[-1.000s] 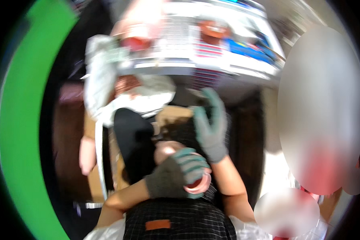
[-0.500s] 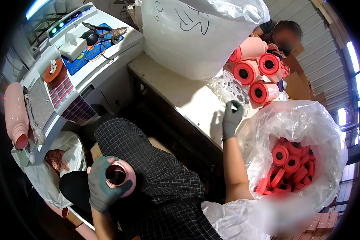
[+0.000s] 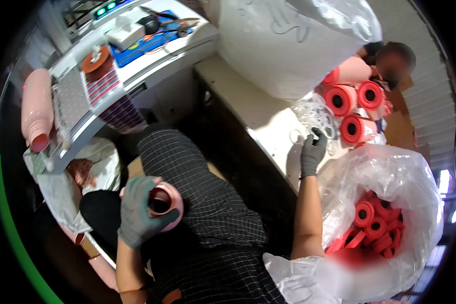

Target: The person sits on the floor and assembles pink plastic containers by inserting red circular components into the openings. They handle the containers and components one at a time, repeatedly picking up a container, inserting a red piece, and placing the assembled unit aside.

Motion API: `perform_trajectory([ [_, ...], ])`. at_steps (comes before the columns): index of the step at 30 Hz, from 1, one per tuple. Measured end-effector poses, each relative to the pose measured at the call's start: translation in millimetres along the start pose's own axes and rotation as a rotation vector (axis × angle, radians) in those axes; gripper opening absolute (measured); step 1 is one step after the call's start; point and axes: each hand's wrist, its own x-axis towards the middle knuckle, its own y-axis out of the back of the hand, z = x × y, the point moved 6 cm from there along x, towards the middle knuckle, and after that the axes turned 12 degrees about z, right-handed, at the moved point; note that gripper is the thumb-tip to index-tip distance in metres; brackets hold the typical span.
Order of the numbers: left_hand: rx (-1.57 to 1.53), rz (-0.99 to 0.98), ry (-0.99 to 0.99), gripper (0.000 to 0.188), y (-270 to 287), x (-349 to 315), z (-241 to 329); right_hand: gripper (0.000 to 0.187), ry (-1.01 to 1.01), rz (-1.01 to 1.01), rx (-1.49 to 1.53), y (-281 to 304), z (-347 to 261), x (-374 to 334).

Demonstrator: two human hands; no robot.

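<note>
My left hand (image 3: 139, 207), in a grey-green glove, is wrapped round a pink bottle (image 3: 175, 198) over my lap. The bottle's wide open mouth faces up, with a dark inside. Over the white bench, my gloved right hand (image 3: 313, 154) reaches to the near edge of a heap of clear plastic rings (image 3: 314, 114). Its fingertips are curled together in a pinch; whatever they hold is too small to make out. One loose ring (image 3: 296, 136) lies just left of these fingers.
Pink bottles with red caps (image 3: 357, 129) are stacked beyond the rings. A clear bag of red caps (image 3: 375, 228) stands at right, a big white bag (image 3: 289, 55) on the bench (image 3: 238, 96). Another pink bottle (image 3: 37, 109) lies on the machine at left. A person sits at far right.
The view has shifted, so the scene sits further right. My right hand stays at the rings, its fingers curled; a loose ring now shows beside it. My left hand still holds the pink bottle.
</note>
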Motion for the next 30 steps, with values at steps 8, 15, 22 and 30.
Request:
perform_trajectory([
  [8, -0.039, 0.005, 0.016, 0.073, 8, 1, -3, 0.026, 0.136, -0.252, -0.185, -7, -26, -37],
  [15, -0.029, 0.18, -0.099, 0.097, 18, -2, 4, 0.016, -0.163, -0.571, 0.475, -28, -170, -107],
  [22, 0.088, 0.051, -0.223, 0.061, 22, -4, 5, 0.022, 0.803, -0.806, 0.921, 10, -353, -182],
  [30, 0.057, 0.123, -0.266, 0.038, 35, -6, 12, 0.028, 0.813, -0.891, 1.019, 9, -360, -194],
])
